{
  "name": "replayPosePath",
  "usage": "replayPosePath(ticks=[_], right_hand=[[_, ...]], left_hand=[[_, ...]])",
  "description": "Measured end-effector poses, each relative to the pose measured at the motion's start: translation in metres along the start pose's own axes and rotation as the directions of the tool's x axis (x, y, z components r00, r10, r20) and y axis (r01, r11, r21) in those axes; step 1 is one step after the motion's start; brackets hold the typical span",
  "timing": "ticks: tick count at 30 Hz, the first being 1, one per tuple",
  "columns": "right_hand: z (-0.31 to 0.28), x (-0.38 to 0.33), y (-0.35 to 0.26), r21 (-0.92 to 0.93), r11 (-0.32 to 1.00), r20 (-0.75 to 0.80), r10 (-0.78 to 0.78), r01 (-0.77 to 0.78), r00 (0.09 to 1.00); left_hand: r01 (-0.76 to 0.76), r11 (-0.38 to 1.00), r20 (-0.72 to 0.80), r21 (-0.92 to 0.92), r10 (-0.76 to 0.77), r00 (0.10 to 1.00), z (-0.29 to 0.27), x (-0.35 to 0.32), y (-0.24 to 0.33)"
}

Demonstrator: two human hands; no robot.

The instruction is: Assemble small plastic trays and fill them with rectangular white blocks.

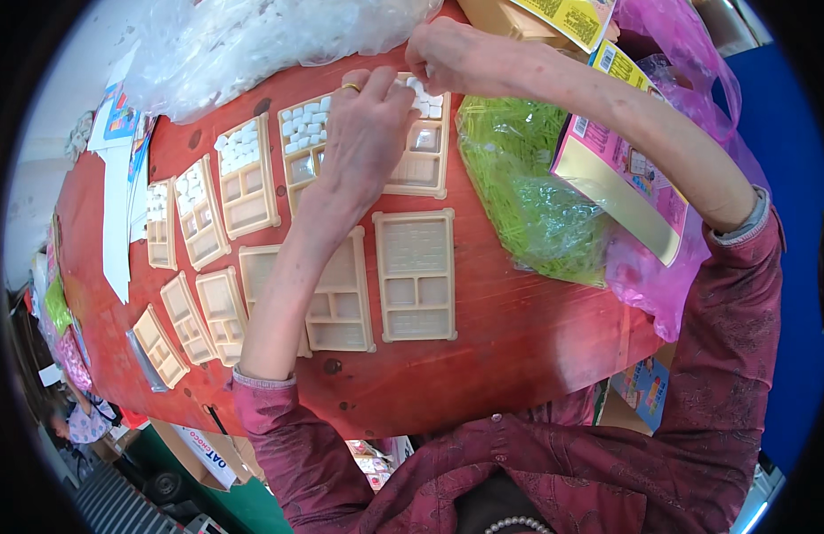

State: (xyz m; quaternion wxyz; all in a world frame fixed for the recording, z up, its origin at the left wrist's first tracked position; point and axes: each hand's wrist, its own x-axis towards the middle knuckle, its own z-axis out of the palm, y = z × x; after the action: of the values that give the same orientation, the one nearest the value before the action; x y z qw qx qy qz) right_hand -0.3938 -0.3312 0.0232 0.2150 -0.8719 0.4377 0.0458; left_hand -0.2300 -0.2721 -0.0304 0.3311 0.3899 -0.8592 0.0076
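Observation:
My left hand [367,142], with a gold ring on it, reaches over the far row of beige compartment trays. Its fingers are curled together, and what they hold is hidden. Close by on the right, my right hand [446,55] has its fingers pinched at the far end of the rightmost tray [416,171]; I cannot make out what is in them. Small white block-like pieces [425,100] lie in that tray's large compartment, just below the right hand. Similar white pieces [240,145] fill the large compartments of the other far-row trays. Near-row trays [416,276] hold none; my left forearm partly covers some.
A clear bag of white pieces [252,53] lies at the far left. To the right sit a bag of thin green pieces [519,169], a pink printed card box [626,178] and a pink plastic bag [648,285]. Papers [118,187] rest along the red table's [510,329] left side.

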Motion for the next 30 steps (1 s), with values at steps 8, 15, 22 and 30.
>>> replayPosePath(ticks=[8,15,22,30], right_hand=[[0.014,0.005,0.007,0.047,0.990,-0.213,-0.121,0.134,0.969],[0.016,0.006,-0.007,0.097,0.991,-0.152,-0.075,0.091,0.985],[0.008,0.008,0.004,0.128,0.985,-0.196,-0.092,0.118,0.976],[0.018,0.007,-0.009,0.169,0.978,-0.069,-0.110,0.121,0.991]], left_hand=[[-0.017,0.997,0.176,0.069,0.005,0.984,-0.011,-0.013,0.005],[-0.048,0.999,0.228,0.003,0.046,0.973,-0.014,-0.022,0.011],[-0.049,0.996,0.172,0.074,0.036,0.984,-0.013,-0.022,0.009],[0.019,0.999,0.161,-0.037,-0.012,0.987,-0.011,-0.020,0.005]])
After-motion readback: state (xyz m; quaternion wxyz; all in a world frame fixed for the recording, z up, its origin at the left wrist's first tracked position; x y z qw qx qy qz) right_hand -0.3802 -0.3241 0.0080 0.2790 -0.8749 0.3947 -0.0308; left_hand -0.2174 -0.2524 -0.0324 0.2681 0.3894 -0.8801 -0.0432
